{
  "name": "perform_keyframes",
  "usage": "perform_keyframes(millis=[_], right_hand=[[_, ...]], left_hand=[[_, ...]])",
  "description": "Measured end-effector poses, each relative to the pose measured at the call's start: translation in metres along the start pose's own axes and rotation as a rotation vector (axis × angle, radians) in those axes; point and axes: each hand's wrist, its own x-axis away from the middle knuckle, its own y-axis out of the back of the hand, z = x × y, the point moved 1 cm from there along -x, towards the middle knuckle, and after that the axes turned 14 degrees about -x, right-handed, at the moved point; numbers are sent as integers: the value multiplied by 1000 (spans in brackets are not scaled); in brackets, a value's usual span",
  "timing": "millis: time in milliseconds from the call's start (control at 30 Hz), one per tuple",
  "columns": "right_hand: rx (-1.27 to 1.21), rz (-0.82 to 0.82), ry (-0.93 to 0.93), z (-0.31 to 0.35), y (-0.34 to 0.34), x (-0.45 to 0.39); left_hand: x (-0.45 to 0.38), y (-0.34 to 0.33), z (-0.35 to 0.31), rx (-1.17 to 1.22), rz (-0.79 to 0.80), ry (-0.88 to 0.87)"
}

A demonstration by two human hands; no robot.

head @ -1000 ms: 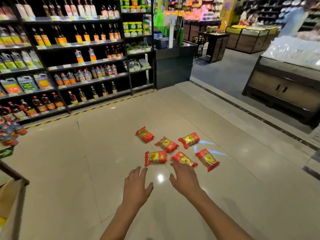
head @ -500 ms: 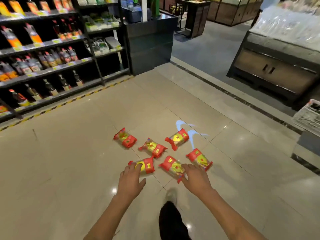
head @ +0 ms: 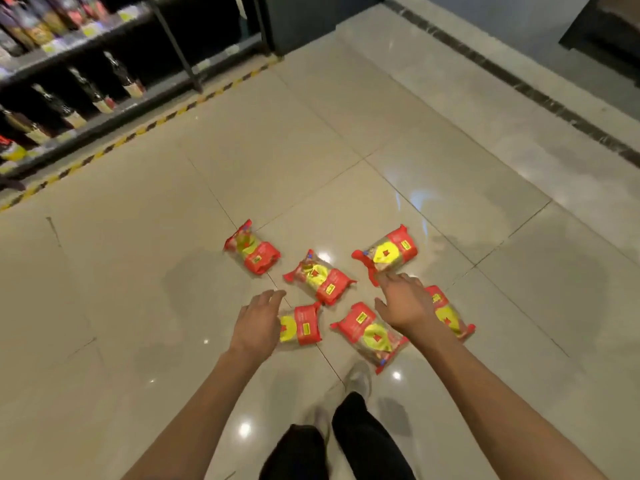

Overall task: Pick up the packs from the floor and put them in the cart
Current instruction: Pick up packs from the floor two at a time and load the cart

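Packs lie scattered on the glossy beige tiled floor [head: 173, 306]: six soft red-and-yellow plastic food packs in a loose cluster just ahead of the person's dark-trousered legs [head: 346, 445]. None is lifted yet, and no cart is in view.

Both hands reach down over the cluster, fingers spread and relaxed, holding nothing. The left hand [head: 258, 323] hovers at the near-left pack [head: 304, 327], covering its left end; whether it touches I cannot tell. The right hand [head: 403, 303] sits between three packs, its fingertips at the near edge of the far-right pack [head: 389, 254] and its wrist across the near-right pack [head: 450, 313]. The spread looks chosen to take one pack per hand, or to gather several together.

Long axes differ. The far-left pack [head: 252, 249] and the middle pack [head: 320, 277] run from upper left to lower right, as does the near-centre pack [head: 370, 336]. The far-right pack tilts the other way, rising to the right. The near-left pack lies almost level across the view. The near-right pack points away from the person, slanting down-right.

A dark store shelf of bottles [head: 69, 81] stands at the left, behind a yellow-and-black floor stripe [head: 138, 129].
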Motion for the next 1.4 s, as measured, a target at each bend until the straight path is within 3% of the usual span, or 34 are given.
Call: perform_keyframes(millis=[133,400,533,633,833,1000,1200,1300,1400], right_hand=[[-51,51,-83,-76,-77,-89],[-267,317,-349,-208,-321,-187],[-320,367,-439,-260,-414,-234],[-430,307,-480,-290,-455,-262],[-642,444,-552,-330,-489,-276],[-708,407,-511,-321,-501,-264],[-777,348,-421,-285,-462,-240],[-850,262,-441,-262,-416,-216],[-991,126,-517,-234,-358,-183]], left_hand=[[-86,-111,16,-13,158,-29],[-240,-365,14,14,444,-83],[-324,-447,37,-12,483,-110],[-372,-484,60,-15,493,-175],[-405,-510,80,84,768,-129],[-379,-513,76,399,809,-69],[-325,-478,55,595,668,46],[-294,-429,48,685,647,110],[-261,-364,47,744,511,210]])
